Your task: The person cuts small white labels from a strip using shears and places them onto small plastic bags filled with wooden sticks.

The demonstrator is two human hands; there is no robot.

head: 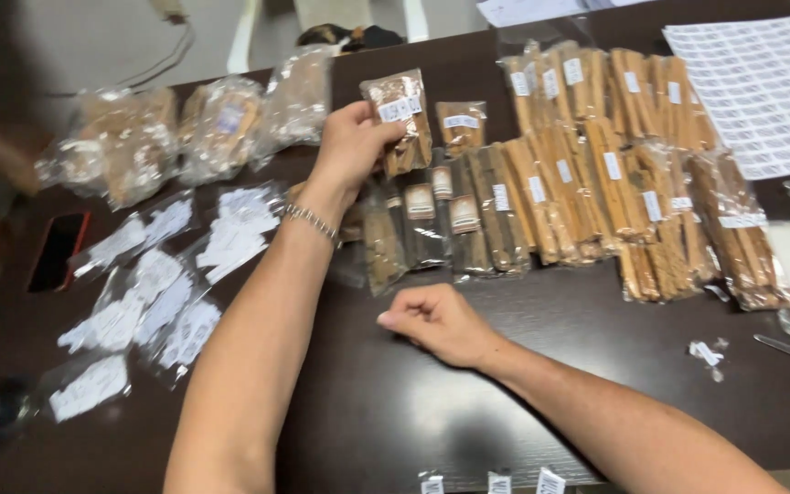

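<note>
A clear packet of brown sticks [400, 119] with a white label is held up in the left hand [351, 146], fingers wrapped around its lower edge, above the far middle of a dark table [395, 402]. The right hand [436, 320] rests on the tabletop nearer the body, curled into a loose fist, and whether it pinches anything cannot be told. Rows of similar packets [596, 183] lie to the right, bags of white labels [166, 293] to the left, a label sheet [761, 91] at far right
</note>
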